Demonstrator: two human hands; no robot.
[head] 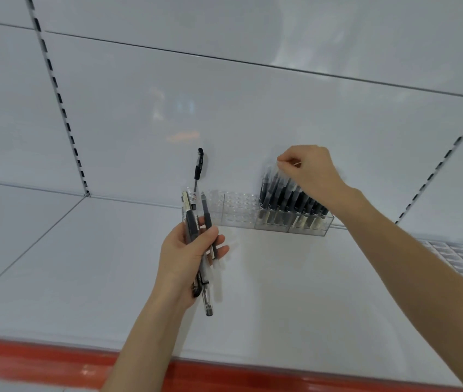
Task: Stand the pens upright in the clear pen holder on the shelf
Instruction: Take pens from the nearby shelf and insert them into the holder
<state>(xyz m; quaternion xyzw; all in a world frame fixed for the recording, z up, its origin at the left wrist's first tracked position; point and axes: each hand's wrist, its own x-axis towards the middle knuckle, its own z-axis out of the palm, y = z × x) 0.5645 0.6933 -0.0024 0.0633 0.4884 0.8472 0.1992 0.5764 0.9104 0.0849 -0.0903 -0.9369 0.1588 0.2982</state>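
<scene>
Left hand [193,250]: fingers and thumb curled round a bundle of gel pens [190,219] with black grips and clear barrels. The bundle is roughly vertical; its ends stick out above and below the fist. The hand is held over the shelf [83,264], just in front of the left end of the clear pen holder [238,210].

Right hand [309,171]: raised over the holder's right half, thumb and forefinger closed together, other fingers curled. It appears to pinch the clear top of a capped pen [277,179]; motion blur makes the contact itself uncertain.

Holder: long, transparent and divided into sections, standing at the back of the shelf against the white back panel [224,94]. The right sections hold a dense row of pens [289,199], standing and leaning slightly left. The middle sections show bare sockets. A lone pen [199,165] stands upright at the left end.

Surroundings: slotted upright [63,108] on the back wall at left; red edge strip [54,360] along the shelf front.
</scene>
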